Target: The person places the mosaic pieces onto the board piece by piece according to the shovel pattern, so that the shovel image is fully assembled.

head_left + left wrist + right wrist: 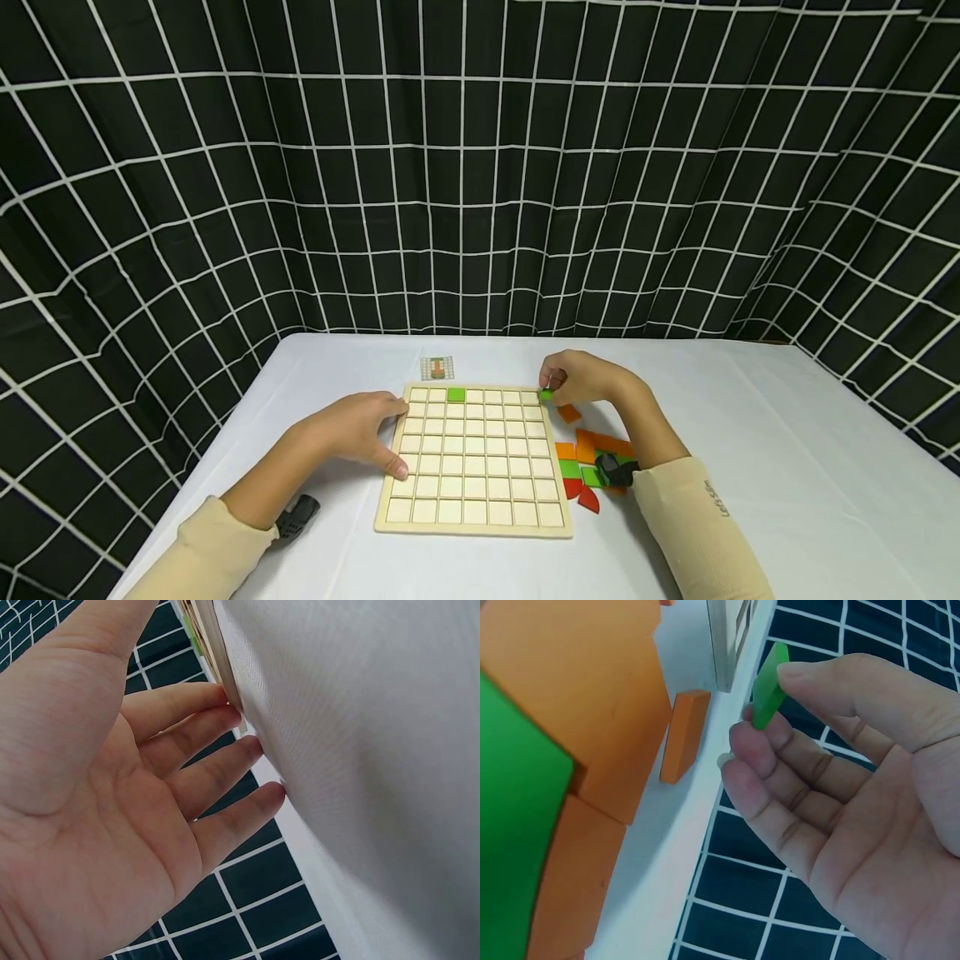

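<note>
Currently I see the right hand [585, 377] pinching a small, flat green tile [768, 690] between thumb and fingers, at the far right corner of the pale wooden gridded board [474, 487]. Left hand [348, 429]: fingers apart, touching the board's left edge. One bright green square tile [456, 395] sits in the far row, third cell from left. Loose orange pieces [585, 447], plus green and red, lie right of the board on the white-covered worktop [750, 433].

1 board [472, 531], 1 card [437, 368], 2 hands [352, 429], 2 cams [615, 469], 2 red pcs [588, 499] seen; green pcs [456, 395] & orange pcs [570, 413] part-hidden, uncounted.
</note>
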`<state>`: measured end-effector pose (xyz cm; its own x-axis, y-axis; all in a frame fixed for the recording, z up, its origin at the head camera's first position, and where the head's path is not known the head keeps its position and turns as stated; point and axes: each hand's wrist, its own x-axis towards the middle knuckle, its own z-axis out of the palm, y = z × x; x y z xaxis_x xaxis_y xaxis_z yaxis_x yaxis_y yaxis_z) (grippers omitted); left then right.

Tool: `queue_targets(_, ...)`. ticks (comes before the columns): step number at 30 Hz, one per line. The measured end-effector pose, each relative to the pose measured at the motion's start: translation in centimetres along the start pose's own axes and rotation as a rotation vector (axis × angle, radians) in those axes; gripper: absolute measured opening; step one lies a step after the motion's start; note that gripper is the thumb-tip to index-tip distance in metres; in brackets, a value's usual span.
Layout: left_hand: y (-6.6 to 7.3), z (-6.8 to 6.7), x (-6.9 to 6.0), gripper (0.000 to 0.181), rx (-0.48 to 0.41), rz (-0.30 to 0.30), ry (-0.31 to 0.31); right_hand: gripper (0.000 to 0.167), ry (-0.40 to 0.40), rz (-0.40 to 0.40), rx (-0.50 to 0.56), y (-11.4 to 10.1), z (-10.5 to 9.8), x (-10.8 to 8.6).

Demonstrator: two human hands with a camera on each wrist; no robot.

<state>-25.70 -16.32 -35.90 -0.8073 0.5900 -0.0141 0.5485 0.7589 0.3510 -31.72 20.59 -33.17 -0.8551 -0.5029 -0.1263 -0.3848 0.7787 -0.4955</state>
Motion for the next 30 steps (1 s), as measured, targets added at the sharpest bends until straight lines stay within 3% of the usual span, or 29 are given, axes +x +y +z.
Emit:
queue_targets(16, -0.2, -0.1, 0.4, 0.08, -0.006, 0.026, 0.008, 0.014, 0.01, -0.048, 0.032, -0.6, 0.3, 0.4)
queue_targets(24, -0.2, -0.1, 0.1, 0.091, -0.006, -0.026, 0.003, 0.015, 0.001, -0.065, 0.032, -1.3, 0.4, 1.3)
queue_targets(30, -0.3, 0.1, 0.1, 0.087, -0.013, 0.002, 0.008, 0.015, 0.006, -0.077, 0.042, -1.4, 0.5, 1.6)
